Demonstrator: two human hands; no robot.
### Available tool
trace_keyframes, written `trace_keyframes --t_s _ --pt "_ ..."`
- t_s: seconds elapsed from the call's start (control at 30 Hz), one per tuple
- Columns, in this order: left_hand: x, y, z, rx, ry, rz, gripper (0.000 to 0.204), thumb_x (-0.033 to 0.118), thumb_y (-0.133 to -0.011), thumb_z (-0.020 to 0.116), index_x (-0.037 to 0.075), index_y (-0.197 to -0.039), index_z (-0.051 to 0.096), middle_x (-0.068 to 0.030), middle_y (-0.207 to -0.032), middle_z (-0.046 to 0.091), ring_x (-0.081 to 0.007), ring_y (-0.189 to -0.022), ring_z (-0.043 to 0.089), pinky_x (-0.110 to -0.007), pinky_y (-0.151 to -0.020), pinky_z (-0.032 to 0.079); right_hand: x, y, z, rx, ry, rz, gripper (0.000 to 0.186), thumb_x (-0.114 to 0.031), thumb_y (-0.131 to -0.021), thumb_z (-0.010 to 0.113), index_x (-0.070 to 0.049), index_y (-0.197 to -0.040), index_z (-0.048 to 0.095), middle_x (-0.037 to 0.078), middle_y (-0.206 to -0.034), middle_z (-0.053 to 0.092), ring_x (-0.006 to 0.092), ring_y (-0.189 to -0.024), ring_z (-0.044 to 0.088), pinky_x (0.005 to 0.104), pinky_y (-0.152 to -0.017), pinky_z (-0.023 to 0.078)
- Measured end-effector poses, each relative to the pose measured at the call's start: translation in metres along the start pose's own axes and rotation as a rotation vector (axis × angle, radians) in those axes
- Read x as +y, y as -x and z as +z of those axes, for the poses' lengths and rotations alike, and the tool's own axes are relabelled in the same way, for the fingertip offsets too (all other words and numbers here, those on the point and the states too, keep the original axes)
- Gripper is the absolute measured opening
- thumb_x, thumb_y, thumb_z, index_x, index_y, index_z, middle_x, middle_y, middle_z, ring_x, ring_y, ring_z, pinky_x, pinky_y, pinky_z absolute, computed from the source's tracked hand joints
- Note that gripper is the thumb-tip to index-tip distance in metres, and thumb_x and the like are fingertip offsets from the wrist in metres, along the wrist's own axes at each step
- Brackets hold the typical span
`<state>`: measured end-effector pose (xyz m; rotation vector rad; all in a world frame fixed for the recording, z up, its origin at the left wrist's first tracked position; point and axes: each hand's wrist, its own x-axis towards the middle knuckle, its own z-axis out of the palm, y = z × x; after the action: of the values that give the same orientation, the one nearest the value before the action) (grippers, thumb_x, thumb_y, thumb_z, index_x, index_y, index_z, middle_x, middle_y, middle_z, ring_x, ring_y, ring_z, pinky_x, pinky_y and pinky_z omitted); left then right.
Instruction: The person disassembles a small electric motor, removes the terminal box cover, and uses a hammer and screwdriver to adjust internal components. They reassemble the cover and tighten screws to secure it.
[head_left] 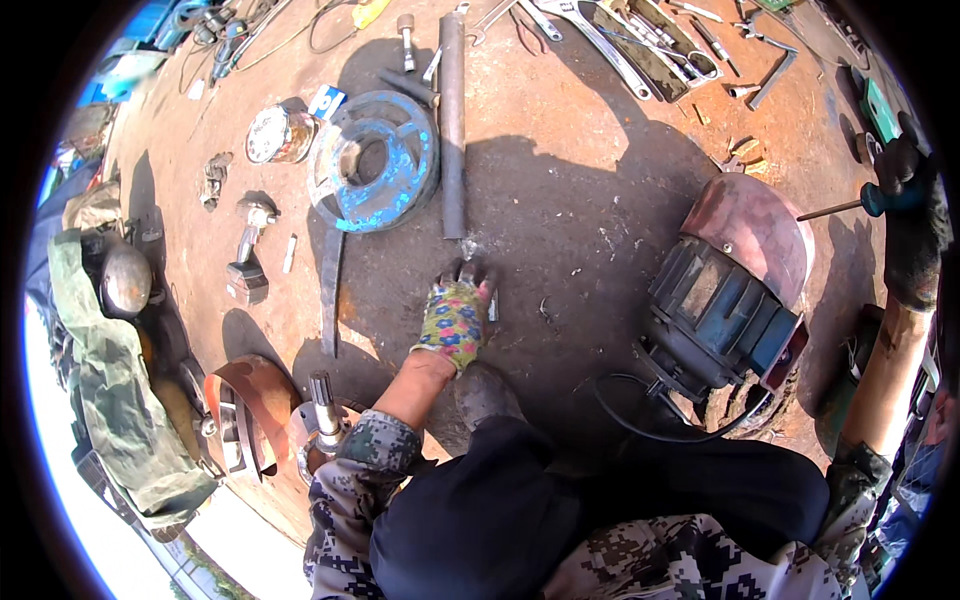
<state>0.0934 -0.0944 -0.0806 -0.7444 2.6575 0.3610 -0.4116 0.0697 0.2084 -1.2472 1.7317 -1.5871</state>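
My left hand (455,318), in a floral glove with dark fingertips, reaches down to the ground just below the end of a long steel pipe (453,130). Its fingers point away from me, slightly apart, and I see nothing held in them. A small pale metal piece (493,307) shows beside that hand. Out at the right, my right hand (912,215), in a dark glove, is closed around a screwdriver (840,209) whose shaft points left. Below and left of the screwdriver tip lies an electric motor (725,300) with a reddish fan cover (755,228).
A blue worn pulley wheel (412,190) lies beside the pipe, with a flat bar (331,300) under it. Left are a cordless impact wrench (250,250) and a jar (280,135). A tool case (655,45) and an adjustable wrench (605,50) lie at the far side.
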Motion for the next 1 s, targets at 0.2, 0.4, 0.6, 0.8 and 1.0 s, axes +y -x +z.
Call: trace_keyframes --t_s 0.2,0.4,0.6,0.8,1.0 --pt "-0.021 0.057 0.003 -0.024 -0.067 0.005 0.1 0.026 -0.077 0.09 0.012 -0.164 0.041 -0.0204 -0.159 0.048 -0.0449 -0.149 0.041 -0.058 -0.125 0.031 0.004 0.077 0.015 0.271 0.287 0.078 0.031 -0.026 -0.106 0.07 -0.002 -0.124 0.077 0.0 -0.086 0.07 0.0062 -0.071 0.058 0.0222 -0.063 0.044" --pt "-0.017 0.044 -0.009 -0.191 0.18 -0.142 0.066 0.024 -0.08 0.089 0.006 -0.139 0.064 -0.0207 -0.124 0.069 -0.0438 -0.118 0.065 -0.052 -0.101 0.052 0.023 0.16 -0.028 0.75 0.23 0.304 0.026 -0.023 -0.106 0.071 -0.004 -0.123 0.078 -0.001 -0.087 0.07 0.0034 -0.067 0.055 0.0192 -0.057 0.039" --pt "-0.002 0.006 -0.118 -0.234 1.103 -0.243 0.024 0.021 -0.111 0.067 0.0 -0.121 0.073 -0.0034 -0.112 0.076 -0.011 -0.1 0.068 -0.03 -0.089 0.056 0.049 0.204 -0.038 0.571 0.195 0.595 0.024 -0.02 -0.102 0.072 -0.005 -0.119 0.078 -0.001 -0.084 0.074 0.0027 -0.063 0.059 0.019 -0.053 0.043" --pt "0.119 -0.125 -0.262 0.108 0.993 0.076 0.043 0.035 -0.114 0.061 -0.002 -0.136 0.069 -0.0052 -0.12 0.074 -0.0109 -0.106 0.067 -0.028 -0.094 0.053 0.054 0.164 -0.027 0.212 0.048 0.372 0.044 -0.029 -0.096 0.082 -0.005 -0.133 0.075 0.005 -0.097 0.08 0.0084 -0.073 0.068 0.0252 -0.06 0.053" --pt "0.27 -0.179 -0.301 0.142 0.835 0.401 0.04 0.034 -0.112 0.064 0.003 -0.136 0.071 -0.0071 -0.115 0.075 -0.0122 -0.097 0.071 -0.029 -0.079 0.058 0.048 0.129 -0.023 0.268 0.28 0.303 0.038 -0.034 -0.095 0.084 -0.008 -0.123 0.08 0.002 -0.083 0.077 0.0097 -0.07 0.067 0.029 -0.063 0.055"
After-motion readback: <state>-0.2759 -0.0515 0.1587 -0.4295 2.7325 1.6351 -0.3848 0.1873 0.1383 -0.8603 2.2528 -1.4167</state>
